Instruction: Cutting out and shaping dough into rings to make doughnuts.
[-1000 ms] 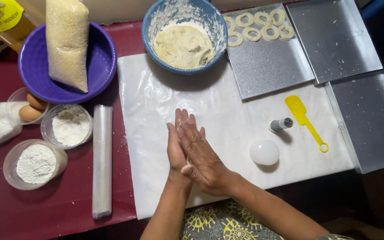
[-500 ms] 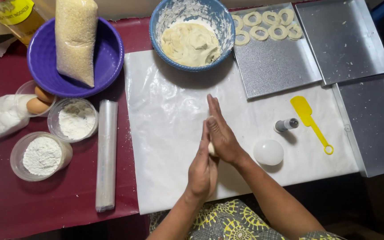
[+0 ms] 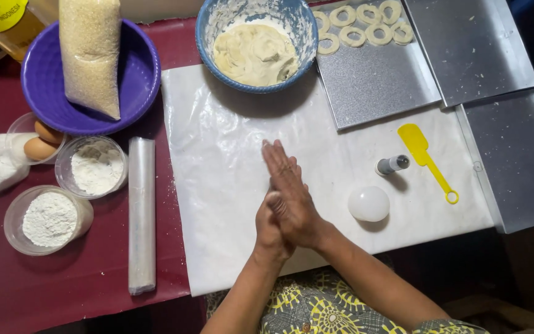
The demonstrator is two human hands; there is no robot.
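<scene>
My right hand (image 3: 292,198) lies flat on top of my left hand (image 3: 268,238), palms pressed together over a white plastic sheet (image 3: 217,154) on the dark red table. What sits between the palms is hidden now; a small pale piece of dough showed there a moment ago. A blue bowl (image 3: 202,31) of cream-coloured dough (image 3: 254,52) stands beyond my fingertips. Several dough rings (image 3: 360,34) lie on a metal tray (image 3: 378,86) to its right.
A yellow spatula (image 3: 428,158), a small grey-capped tube (image 3: 392,164) and a white round object (image 3: 369,203) lie right of my hands. Two bare metal trays (image 3: 471,43) (image 3: 520,154) sit at the right. At left: rolled plastic (image 3: 141,210), two flour tubs (image 3: 97,170) (image 3: 49,218), eggs (image 3: 39,148), a purple bowl (image 3: 38,93) holding a bag of grains (image 3: 91,55).
My palms have slid against each other: the right hand moved forward, back, then forward again over the left. The view has shifted slightly; nothing on the table has moved.
</scene>
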